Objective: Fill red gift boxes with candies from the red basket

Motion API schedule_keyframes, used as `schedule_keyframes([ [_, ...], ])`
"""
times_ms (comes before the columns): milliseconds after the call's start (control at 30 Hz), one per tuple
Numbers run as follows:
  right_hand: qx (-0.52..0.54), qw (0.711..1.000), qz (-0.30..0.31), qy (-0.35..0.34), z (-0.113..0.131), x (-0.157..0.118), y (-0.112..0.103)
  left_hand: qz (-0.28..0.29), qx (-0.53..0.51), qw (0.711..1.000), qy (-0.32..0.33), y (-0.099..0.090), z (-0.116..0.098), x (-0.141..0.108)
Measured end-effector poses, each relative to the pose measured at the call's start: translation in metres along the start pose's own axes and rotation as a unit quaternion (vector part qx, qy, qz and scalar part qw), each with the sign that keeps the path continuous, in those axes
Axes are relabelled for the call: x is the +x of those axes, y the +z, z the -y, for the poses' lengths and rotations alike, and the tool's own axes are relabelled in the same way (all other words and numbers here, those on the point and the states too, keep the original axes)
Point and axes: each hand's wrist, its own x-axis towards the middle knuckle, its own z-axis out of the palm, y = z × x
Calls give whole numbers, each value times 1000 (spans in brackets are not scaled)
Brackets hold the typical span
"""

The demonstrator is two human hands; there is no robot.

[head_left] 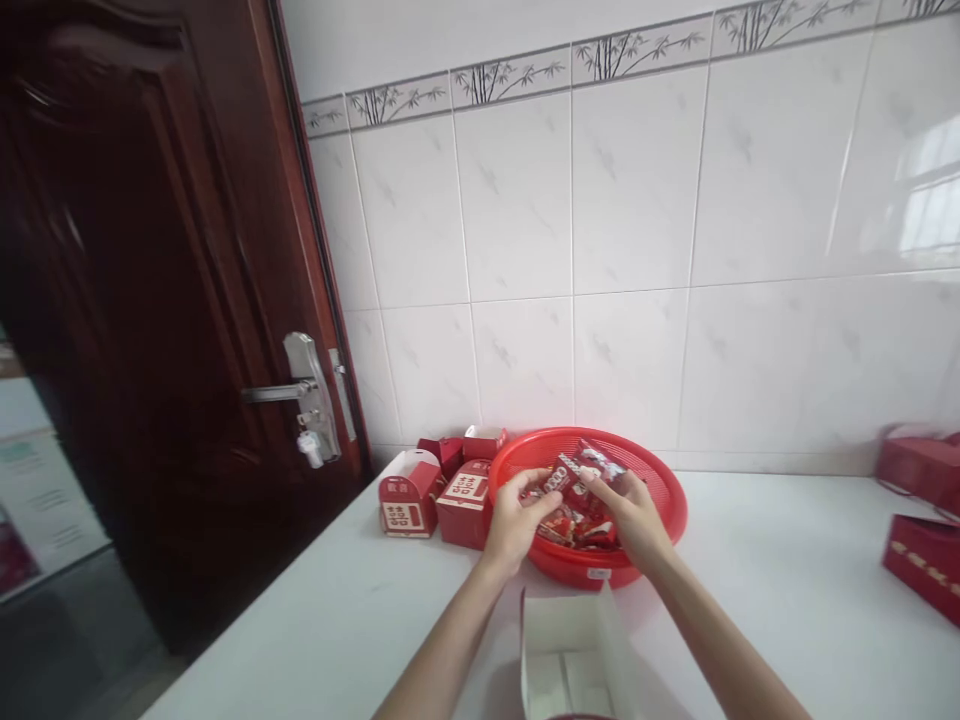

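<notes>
Over a round red plastic basket (679, 500), my left hand (516, 520) pinches a small dark red candy packet (559, 478) with pale lettering between thumb and fingers. On the packet's right side, the fingers of my right hand (634, 515) are also closed, at its edge. Beneath both hands lies a heap of red-wrapped candies (574, 525) inside the basket. In front of the basket stands an open box (562, 640) with a white inside; its near part is cut off by the frame.
Several red gift boxes (409, 495) with pale characters stand left of the basket. More dark red boxes (926, 560) are at the right end of the white table (360, 610). A tiled wall (525, 370) runs behind, and a dark wooden door (172, 300) is at left.
</notes>
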Motion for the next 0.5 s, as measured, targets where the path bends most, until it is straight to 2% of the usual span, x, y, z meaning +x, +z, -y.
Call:
schedule_keyframes([
  [233, -30, 999, -26, 13, 2, -4, 2, 9, 4, 1000, -1, -3, -2, -2],
  [500, -18, 1000, 2, -25, 0, -1, 2, 39, 13, 999, -1, -4, -6, -1],
])
